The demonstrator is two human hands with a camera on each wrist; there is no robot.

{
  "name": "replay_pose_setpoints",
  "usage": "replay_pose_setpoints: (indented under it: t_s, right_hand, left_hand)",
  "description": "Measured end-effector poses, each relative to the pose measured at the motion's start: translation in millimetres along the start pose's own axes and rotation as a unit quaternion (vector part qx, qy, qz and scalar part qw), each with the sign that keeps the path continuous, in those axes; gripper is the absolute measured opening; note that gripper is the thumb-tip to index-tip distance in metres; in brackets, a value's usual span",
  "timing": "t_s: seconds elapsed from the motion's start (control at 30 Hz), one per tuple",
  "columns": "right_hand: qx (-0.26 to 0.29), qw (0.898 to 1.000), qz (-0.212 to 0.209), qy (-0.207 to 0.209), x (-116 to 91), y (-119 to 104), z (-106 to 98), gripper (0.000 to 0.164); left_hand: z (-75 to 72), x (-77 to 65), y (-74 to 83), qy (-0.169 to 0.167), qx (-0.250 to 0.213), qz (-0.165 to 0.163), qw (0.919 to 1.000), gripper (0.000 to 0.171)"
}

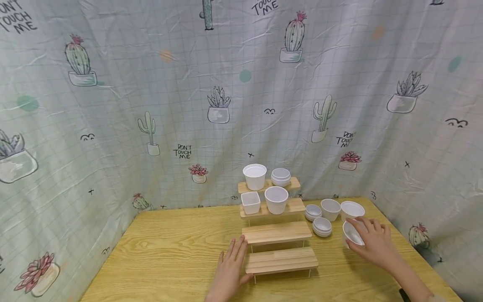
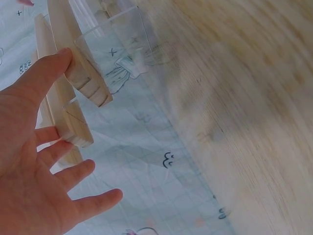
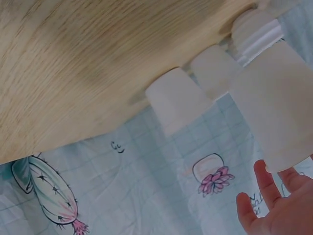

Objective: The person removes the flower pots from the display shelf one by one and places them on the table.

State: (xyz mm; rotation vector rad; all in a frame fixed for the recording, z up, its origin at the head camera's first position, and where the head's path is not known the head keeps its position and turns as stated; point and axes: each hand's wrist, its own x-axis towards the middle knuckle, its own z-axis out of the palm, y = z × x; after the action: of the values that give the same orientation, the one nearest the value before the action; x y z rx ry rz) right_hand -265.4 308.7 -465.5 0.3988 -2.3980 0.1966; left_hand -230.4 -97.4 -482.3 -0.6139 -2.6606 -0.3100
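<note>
A stepped wooden display stand with clear supports stands on the table. My left hand rests against its left end; the left wrist view shows the thumb on one board and fingers touching another, with the little finger free. At the right, my right hand grips the rim of a white round pot between thumb and fingers. In the right wrist view that pot has fingertips at its rim. On the top board sit a round pot and a ridged one; below are a square pot and another round pot.
Several white pots stand on the table right of the stand: two small ridged pots, a round pot and a wider-rimmed one. A cactus-print curtain surrounds the wooden table. A dark object shows under the right forearm.
</note>
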Motion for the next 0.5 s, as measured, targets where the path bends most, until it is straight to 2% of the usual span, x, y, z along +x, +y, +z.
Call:
replay_pose_setpoints:
  t_s: [0.23, 0.5]
  right_hand:
    - [-0.010, 1.000, -0.007, 0.003, 4.1, 8.6, 10.0, 0.060]
    - [-0.015, 1.000, -0.007, -0.013, 10.6, 17.1, 24.6, 0.057]
  left_hand:
    - [-2.0, -0.1, -0.2, -0.005, -0.005, -0.003, 1.0000, 0.087]
    - [-1.7, 0.2, -0.6, 0.003, 0.000, 0.005, 1.0000, 0.087]
